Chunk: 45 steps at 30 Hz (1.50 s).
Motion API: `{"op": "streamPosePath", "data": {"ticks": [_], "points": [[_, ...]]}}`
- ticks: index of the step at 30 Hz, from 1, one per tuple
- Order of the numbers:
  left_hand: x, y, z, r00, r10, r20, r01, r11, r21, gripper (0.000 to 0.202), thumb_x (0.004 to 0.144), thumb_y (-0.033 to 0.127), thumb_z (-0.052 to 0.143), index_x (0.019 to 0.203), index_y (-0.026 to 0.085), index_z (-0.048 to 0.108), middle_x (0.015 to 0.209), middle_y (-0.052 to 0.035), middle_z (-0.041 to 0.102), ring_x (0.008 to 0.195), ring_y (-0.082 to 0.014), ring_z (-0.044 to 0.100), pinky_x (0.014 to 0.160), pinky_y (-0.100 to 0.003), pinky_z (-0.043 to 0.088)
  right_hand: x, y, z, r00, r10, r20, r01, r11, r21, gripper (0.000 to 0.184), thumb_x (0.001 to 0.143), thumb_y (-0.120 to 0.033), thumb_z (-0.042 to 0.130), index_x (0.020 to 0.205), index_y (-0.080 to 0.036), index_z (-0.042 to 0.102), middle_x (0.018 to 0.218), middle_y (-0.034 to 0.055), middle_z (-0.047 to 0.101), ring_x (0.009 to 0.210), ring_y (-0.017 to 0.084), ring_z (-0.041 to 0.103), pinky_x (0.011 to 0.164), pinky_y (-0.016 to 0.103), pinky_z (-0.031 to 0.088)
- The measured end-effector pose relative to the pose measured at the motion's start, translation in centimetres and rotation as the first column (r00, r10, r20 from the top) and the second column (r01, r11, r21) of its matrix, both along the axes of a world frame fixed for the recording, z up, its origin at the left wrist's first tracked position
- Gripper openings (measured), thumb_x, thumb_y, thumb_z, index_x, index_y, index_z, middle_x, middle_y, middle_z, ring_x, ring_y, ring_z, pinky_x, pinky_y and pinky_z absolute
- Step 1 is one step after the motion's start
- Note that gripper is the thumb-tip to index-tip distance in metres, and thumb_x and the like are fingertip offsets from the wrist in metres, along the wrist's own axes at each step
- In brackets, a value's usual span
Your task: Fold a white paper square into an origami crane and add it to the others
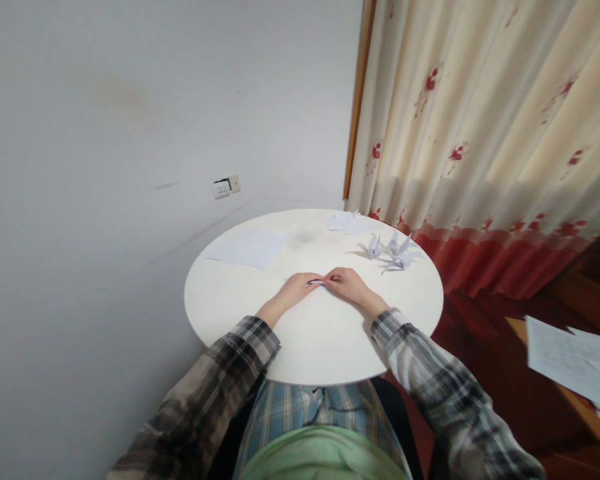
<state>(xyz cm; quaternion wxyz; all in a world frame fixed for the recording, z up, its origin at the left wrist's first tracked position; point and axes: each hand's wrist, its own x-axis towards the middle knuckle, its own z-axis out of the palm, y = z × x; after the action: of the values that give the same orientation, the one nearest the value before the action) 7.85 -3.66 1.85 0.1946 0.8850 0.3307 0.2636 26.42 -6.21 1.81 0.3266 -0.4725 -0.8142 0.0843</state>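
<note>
Close together over the middle of the round white table (325, 340), both hands pinch one small piece of folded white paper (316, 283). My left hand (299, 288) holds its left part, with the fingers curled around it. On the other side, my right hand (349, 284) has its fingertips closed on the right end. Most of the paper is hidden by the fingers, so its folded shape cannot be made out. Several folded paper cranes (397, 253) stand to the right, beyond my right hand.
White paper sheets (250, 248) lie at the table's back left, and more paper pieces (349, 223) at its back. A wall with a socket (222, 190) borders the left. A floral curtain (480, 133) hangs at right, above written papers (570, 353) on a wooden surface.
</note>
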Motion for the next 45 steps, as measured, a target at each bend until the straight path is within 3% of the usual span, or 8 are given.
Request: {"op": "streamPosePath", "data": {"ticks": [3,7,16,23,28,34,45], "points": [[0.0,-0.2,0.2,1.000,0.015,0.007,-0.015,1.000,0.013,0.020,0.080,0.025,0.050,0.092,0.016,0.064,0.095,-0.0045,0.067,0.088,-0.0160,0.060,0.082,-0.026,0.044,0.0,0.0,-0.2,0.999,0.037,0.006,-0.037,0.999,0.026,0.014,0.075,-0.028,0.060,0.082,-0.017,0.067,0.081,0.0042,0.066,0.075,0.014,0.057,0.071,0.024,0.041],[0.1,-0.2,0.2,1.000,0.019,-0.003,-0.019,0.999,0.050,0.015,0.080,0.022,0.050,0.086,0.015,0.062,0.090,-0.0052,0.064,0.085,-0.0159,0.058,0.079,-0.027,0.044,-0.1,0.2,-0.3,0.999,0.049,-0.006,-0.048,0.998,0.029,0.013,0.078,-0.025,0.056,0.080,-0.018,0.067,0.081,0.0044,0.065,0.077,0.014,0.057,0.073,0.025,0.040],[0.0,0.9,-1.1,0.997,0.054,-0.062,-0.047,0.993,0.104,0.016,0.080,0.028,0.051,0.086,0.015,0.058,0.089,-0.0058,0.058,0.089,-0.0185,0.051,0.083,-0.033,0.041,-0.6,0.3,-0.2,0.999,-0.013,0.039,0.013,1.000,0.000,0.013,0.080,-0.015,0.050,0.077,-0.014,0.063,0.081,0.0052,0.061,0.078,0.013,0.052,0.075,0.025,0.038],[0.1,0.4,-0.7,0.993,0.070,-0.096,-0.057,0.989,0.138,0.018,0.080,0.030,0.050,0.087,0.014,0.054,0.087,-0.0060,0.056,0.086,-0.0187,0.050,0.080,-0.032,0.041,-0.6,0.1,-0.5,0.999,0.029,0.027,-0.030,0.999,0.030,0.013,0.081,-0.022,0.052,0.084,-0.016,0.063,0.082,0.0044,0.059,0.078,0.013,0.051,0.075,0.026,0.037],[0.1,0.2,-0.7,0.990,0.075,-0.116,-0.056,0.987,0.154,0.018,0.081,0.031,0.049,0.085,0.015,0.054,0.086,-0.0060,0.055,0.085,-0.0188,0.050,0.078,-0.032,0.041,-0.7,0.1,-0.5,0.999,0.046,0.017,-0.046,0.999,0.008,0.012,0.080,-0.021,0.054,0.080,-0.016,0.064,0.078,0.0039,0.059,0.074,0.013,0.051,0.073,0.026,0.037],[0.1,0.3,-0.9,0.992,0.034,-0.125,-0.013,0.987,0.162,0.017,0.080,0.031,0.051,0.087,0.015,0.054,0.086,-0.0050,0.055,0.086,-0.0188,0.049,0.079,-0.033,0.040,-1.1,-0.1,0.0,0.999,0.010,0.052,-0.008,0.999,-0.038,0.010,0.078,-0.016,0.053,0.074,-0.013,0.063,0.078,0.0042,0.058,0.077,0.014,0.050,0.074,0.025,0.037],[0.3,-0.3,-0.4,0.999,-0.015,-0.051,0.021,0.992,0.127,0.026,0.078,0.027,0.054,0.102,0.017,0.051,0.100,-0.0057,0.057,0.094,-0.0190,0.050,0.085,-0.033,0.040,-1.1,0.3,-0.5,0.998,-0.038,0.058,0.040,0.999,-0.021,0.018,0.083,-0.022,0.048,0.072,-0.014,0.061,0.074,0.0026,0.055,0.072,0.012,0.048,0.069,0.023,0.035]]}}
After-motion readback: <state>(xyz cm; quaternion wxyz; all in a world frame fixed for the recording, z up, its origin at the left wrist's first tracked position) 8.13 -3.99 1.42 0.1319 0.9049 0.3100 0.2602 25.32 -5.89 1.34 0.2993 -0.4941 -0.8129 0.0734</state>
